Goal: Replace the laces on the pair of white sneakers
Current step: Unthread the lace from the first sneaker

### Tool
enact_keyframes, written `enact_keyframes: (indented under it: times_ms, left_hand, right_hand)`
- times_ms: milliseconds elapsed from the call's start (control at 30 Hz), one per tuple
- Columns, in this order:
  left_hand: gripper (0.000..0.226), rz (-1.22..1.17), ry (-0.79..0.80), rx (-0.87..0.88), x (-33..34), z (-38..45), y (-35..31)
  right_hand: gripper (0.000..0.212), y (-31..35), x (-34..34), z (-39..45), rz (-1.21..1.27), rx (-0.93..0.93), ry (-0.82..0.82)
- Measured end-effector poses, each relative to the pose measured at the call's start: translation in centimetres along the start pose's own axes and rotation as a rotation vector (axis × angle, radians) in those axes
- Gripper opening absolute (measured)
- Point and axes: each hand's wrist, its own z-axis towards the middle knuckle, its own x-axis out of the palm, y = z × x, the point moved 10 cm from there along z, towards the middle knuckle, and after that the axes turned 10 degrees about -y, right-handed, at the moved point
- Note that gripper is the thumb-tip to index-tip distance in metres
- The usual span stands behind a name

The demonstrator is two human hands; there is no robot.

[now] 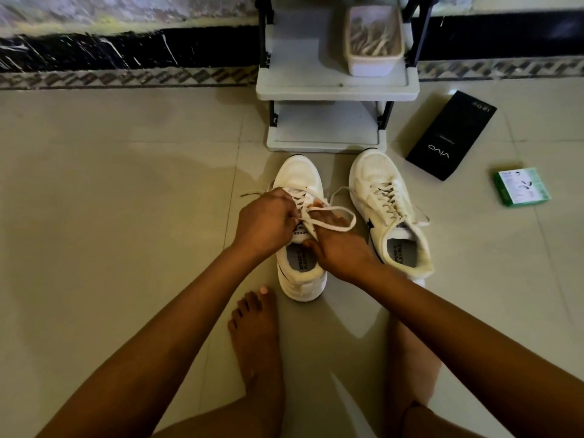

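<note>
Both hands, left hand and right hand, pinch the white lace on the left sneaker; pull evenly for snug loops.

Tiled floor under sneakers, boxes

The floor is smooth, glossy beige tile. The two white sneakers look like matt woven mesh with flat cloth laces. The far grey shelf unit looks like matt plastic, as does the translucent white tub on it. The right-hand black box is matt cardboard; the small green box looks slightly glossy.
</note>
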Motion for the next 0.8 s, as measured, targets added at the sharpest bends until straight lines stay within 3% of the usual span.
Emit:
enact_keyframes:
  times_ms: [67,200,267,300,433,633,667,767,800]
  left_hand:
    - [0.012,-0.123,0.030,0.001,-0.4,0.6,-0.4]
    - [0.007,-0.660,0.094,-0.132,-1.7,0.8,-0.8]
    - [0.009,-0.736,0.067,-0.147,-1.8,0.5,-0.8]
    - [0.004,-0.671,0.056,-0.118,-1.7,0.5,-0.8]
    - [0.035,-0.003,0.129,0.068,0.1,0.0,0.0]
    - [0.017,0.141,-0.022,0.093,-0.3,0.1,-0.4]
    - [0.016,0.045,0.001,0.066,-0.1,0.3,-0.4]
    - [0.016,-0.696,0.129,-0.173,-1.3,0.5,-2.3]
    - [0.015,-0.841,0.124,-0.178,-2.5,0.9,-3.5]
  right_hand:
    - [0.065,-0.1,0.0,0.0,-0.007,0.011,0.009]
    - [0.063,-0.4,0.3,-0.1,-0.034,0.014,0.044]
    - [0.063,-0.1,0.4,0.0,-0.022,0.005,0.046]
    - [0.063,-0.1,0.5,0.0,-0.018,0.009,0.047]
    - [0.064,-0.2,0.3,-0.1,0.013,0.031,0.006]
    - [0.063,-0.2,0.0,0.0,0.018,0.033,-0.024]
    - [0.063,-0.2,0.0,0.0,0.021,0.037,-0.017]
    - [0.064,0.1,0.0,-0.1,0.018,0.030,0.008]
    - [0.064,0.2,-0.1,-0.1,0.011,0.022,0.014]
